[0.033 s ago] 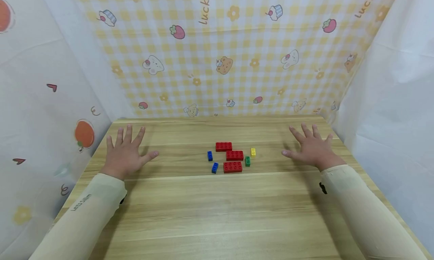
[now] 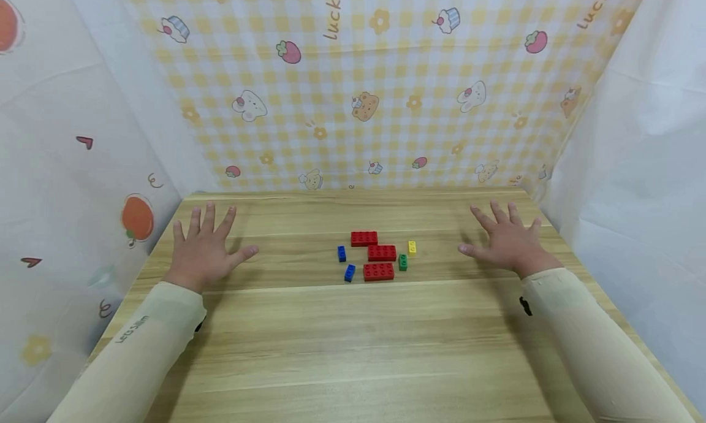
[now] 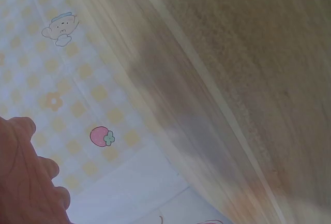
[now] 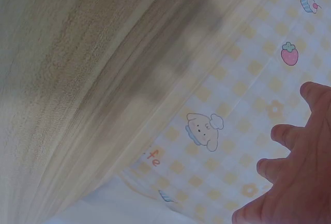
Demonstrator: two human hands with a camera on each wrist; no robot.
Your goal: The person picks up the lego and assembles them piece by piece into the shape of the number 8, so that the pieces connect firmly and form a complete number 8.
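My left hand (image 2: 201, 248) is held over the left side of the wooden table, fingers spread and straight, holding nothing. On the right side my right hand (image 2: 507, 242) is spread in the same way, also with nothing in it. Between them lie three red bricks: a far one (image 2: 364, 238), a middle one (image 2: 382, 252) and a near one (image 2: 378, 271). Left of these are two small blue bricks (image 2: 342, 254). A small green brick (image 2: 403, 262) and a small yellow brick (image 2: 412, 247) lie to their right, nearest to my right hand. The wrist views show fingers but no bricks.
The wooden table (image 2: 353, 337) ends at a yellow checked cloth (image 2: 331, 104) hung along its back. White cloth walls stand on the left (image 2: 60, 184) and right (image 2: 640, 165). Pale sleeves cover both forearms.
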